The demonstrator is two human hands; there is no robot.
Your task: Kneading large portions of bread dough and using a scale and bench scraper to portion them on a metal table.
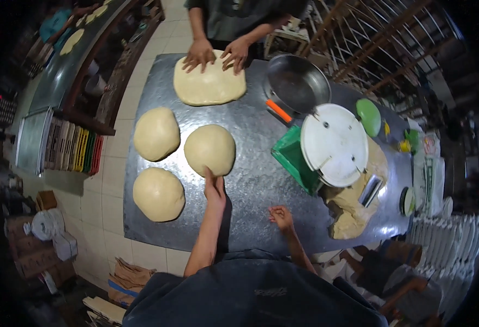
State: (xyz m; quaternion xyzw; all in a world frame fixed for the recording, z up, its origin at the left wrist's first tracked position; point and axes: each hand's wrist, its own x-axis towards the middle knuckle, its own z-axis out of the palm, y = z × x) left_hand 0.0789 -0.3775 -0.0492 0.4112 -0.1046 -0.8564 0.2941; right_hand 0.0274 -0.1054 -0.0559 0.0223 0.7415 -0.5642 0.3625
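Observation:
My left hand touches the near edge of the middle round dough ball, its fingers partly extended and not gripping it. Two other dough balls, one upper left and one lower left, rest on the metal table. My right hand hovers over the table, fingers loosely bent and apart, holding nothing, below a green scale with a round white top. Across the table, another person's hands press a flattened dough slab.
A steel pan, an orange-handled tool, a green lid and a dough heap with a metal scraper crowd the right side. Another person stands by the far-left counter; stacked crates sit below. A person is at lower right.

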